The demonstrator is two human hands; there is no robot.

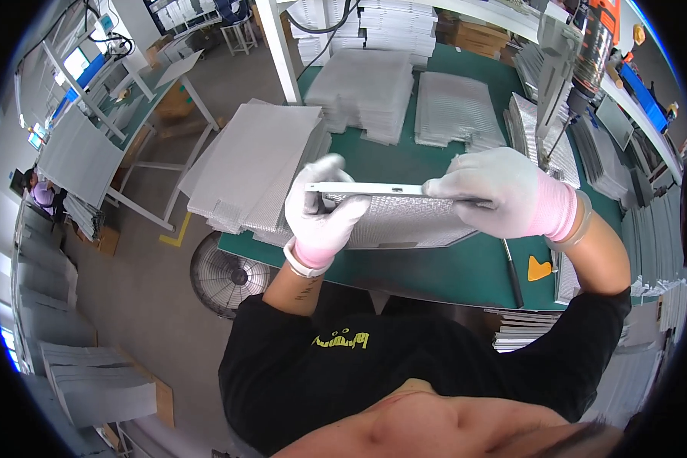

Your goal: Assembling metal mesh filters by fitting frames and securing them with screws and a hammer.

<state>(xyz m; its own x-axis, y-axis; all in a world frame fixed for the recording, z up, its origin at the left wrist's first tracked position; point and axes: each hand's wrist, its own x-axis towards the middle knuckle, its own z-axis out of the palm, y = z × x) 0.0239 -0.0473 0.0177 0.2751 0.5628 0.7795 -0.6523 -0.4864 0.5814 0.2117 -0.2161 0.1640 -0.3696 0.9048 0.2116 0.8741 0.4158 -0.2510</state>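
Note:
My left hand [319, 225], in a white glove with a pink cuff, grips the left end of a narrow white strip [370, 188]. The strip lies level across the view and has a small dark slot near its middle. Closed on its right end is my right hand [504, 191], gloved the same way, with fingers and thumb pressed together. Directly below the strip shows a silver mesh panel [408, 221] over the green table [313, 267]. Whether strip and panel are joined, I cannot tell.
Stacks of mesh panels [256, 164] stand left of my hands, with further stacks [366, 84] behind. An orange power driver [595, 46] hangs at the upper right. A black-handled tool [514, 275] and a yellow scraper-like piece [539, 268] lie near the front edge. A floor fan [229, 275] stands left.

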